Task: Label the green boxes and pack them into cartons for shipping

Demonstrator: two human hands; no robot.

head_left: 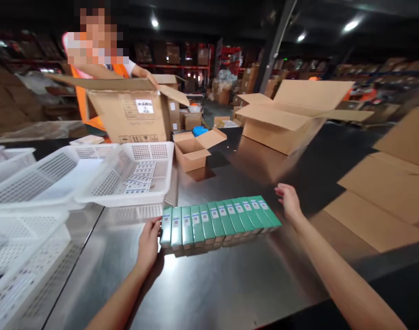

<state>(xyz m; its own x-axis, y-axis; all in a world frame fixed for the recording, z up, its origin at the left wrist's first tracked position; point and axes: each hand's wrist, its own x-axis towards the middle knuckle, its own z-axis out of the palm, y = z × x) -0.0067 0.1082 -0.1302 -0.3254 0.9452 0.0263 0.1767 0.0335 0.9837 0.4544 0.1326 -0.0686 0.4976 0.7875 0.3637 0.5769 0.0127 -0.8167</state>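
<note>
Across the shiny metal table stands a row of several slim green boxes (pixel 209 222), packed side by side with small white and blue labels on top. My left hand (pixel 149 239) is at the row's left end, its fingers lying against the outermost box without wrapping round it. Beyond the right end, my right hand (pixel 290 201) hovers a short way off the last box. Its fingers are loosely bent and apart, with nothing in them.
White perforated baskets (pixel 154 198) stand on the left, one with labelled packs (pixel 140 178) inside. A small open carton (pixel 192 158) and a larger open carton (pixel 273 133) are behind the row. More cardboard (pixel 384 201) lies right. Across the table, a person handles a big carton (pixel 132 114).
</note>
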